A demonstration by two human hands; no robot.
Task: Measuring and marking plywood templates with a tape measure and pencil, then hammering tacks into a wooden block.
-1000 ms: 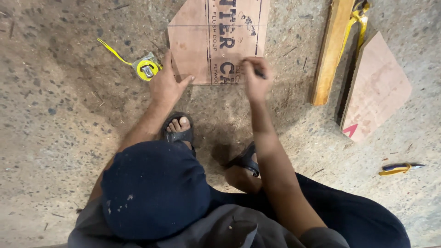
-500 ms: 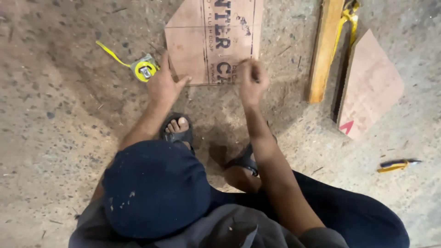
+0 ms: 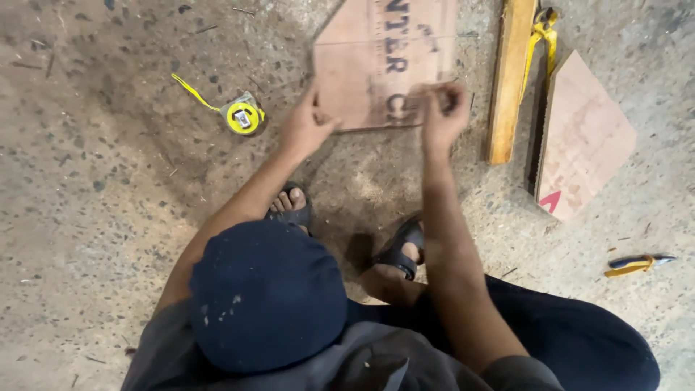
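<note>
A person squats on a speckled concrete floor (image 3: 87, 217), seen from above. The left hand (image 3: 305, 129) presses flat on the near corner of a brown printed board (image 3: 376, 65) lying on the floor — the right hand (image 3: 441, 112) pinches something small (a marker, perhaps; too blurred to tell) at the board's near edge. A yellow tape measure (image 3: 242, 116) lies just left.

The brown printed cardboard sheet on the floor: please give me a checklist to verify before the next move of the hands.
1. Brown printed cardboard sheet flat on the floor: ok.
2. Left hand pressing its near-left edge: ok.
3. Right hand on its near-right corner: ok; whether it holds a tool: cannot tell.
4. Yellow round tape measure beside the left hand: ok.
5. Long wooden bar apart from the sheet: ok.
</note>
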